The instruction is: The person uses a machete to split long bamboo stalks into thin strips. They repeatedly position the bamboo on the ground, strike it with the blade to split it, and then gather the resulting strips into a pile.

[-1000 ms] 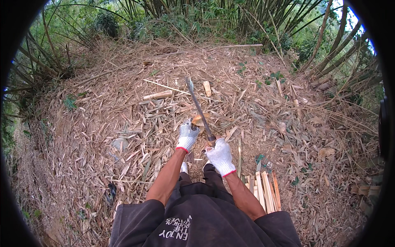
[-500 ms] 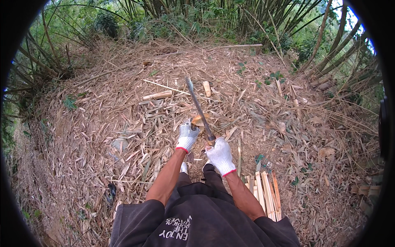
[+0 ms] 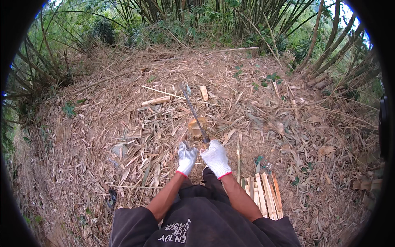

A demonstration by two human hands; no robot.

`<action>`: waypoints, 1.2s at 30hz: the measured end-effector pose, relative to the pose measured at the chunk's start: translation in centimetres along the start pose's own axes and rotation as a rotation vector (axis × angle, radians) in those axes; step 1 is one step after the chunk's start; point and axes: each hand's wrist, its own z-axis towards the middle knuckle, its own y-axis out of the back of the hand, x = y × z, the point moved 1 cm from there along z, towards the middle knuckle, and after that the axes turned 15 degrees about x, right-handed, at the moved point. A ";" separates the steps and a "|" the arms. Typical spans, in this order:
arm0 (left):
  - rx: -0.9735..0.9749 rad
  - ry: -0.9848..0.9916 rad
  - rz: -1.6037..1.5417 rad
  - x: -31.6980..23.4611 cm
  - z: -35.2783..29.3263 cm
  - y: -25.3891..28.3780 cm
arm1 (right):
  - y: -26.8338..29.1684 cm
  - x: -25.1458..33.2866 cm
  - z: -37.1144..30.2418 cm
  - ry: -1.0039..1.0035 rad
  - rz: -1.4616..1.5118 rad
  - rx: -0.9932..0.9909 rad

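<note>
My right hand (image 3: 216,156), in a white knit glove with a red cuff, is wrapped around the handle of a machete (image 3: 192,108). Its long dark blade points away from me and slants slightly left. Under the blade stands a yellowish wooden block (image 3: 193,124). My left hand (image 3: 187,158), gloved the same way, is just left of the handle and on the near side of the block. Its fingers are curled, with a dark grey patch between them; what they hold is too small to make out.
Split pale bamboo strips (image 3: 266,195) lie beside my right leg. A short cut piece (image 3: 204,93), a longer piece (image 3: 155,101) and a thin stick (image 3: 163,92) lie beyond the block. Dry leaves and shavings cover the ground. Bamboo clumps (image 3: 197,24) stand behind.
My left hand has drawn back from the wooden block toward me. The machete and my right hand have shifted slightly left, and the blade now crosses over the block.
</note>
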 end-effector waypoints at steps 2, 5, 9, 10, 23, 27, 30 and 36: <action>0.153 -0.089 -0.286 3.3 -4.4 -3.6 | -0.1 0.9 -0.1 -0.014 0.013 0.009; 0.303 -0.082 -0.172 -4.8 -9.9 -2.9 | 1.4 1.9 -0.9 -0.069 0.093 0.013; 0.344 -0.134 -0.165 -6.5 -9.1 -1.8 | 0.5 3.1 -1.4 -0.066 0.112 -0.023; 0.313 -0.153 -0.280 -4.8 -8.5 -3.6 | 0.0 3.6 -1.4 -0.062 0.103 -0.030; -0.074 -0.081 -0.263 -6.7 -9.5 0.6 | 1.2 1.7 4.1 0.435 -0.130 -0.212; -0.104 -0.048 -0.236 -6.9 -9.2 1.2 | 0.9 2.7 8.2 0.461 -0.161 0.012; -0.168 -0.051 -0.206 -7.3 -9.0 0.9 | 1.1 3.5 8.2 0.430 -0.220 -0.014; -0.199 0.018 -0.147 -8.8 -9.0 -1.9 | 0.2 1.2 9.4 0.448 -0.197 -0.110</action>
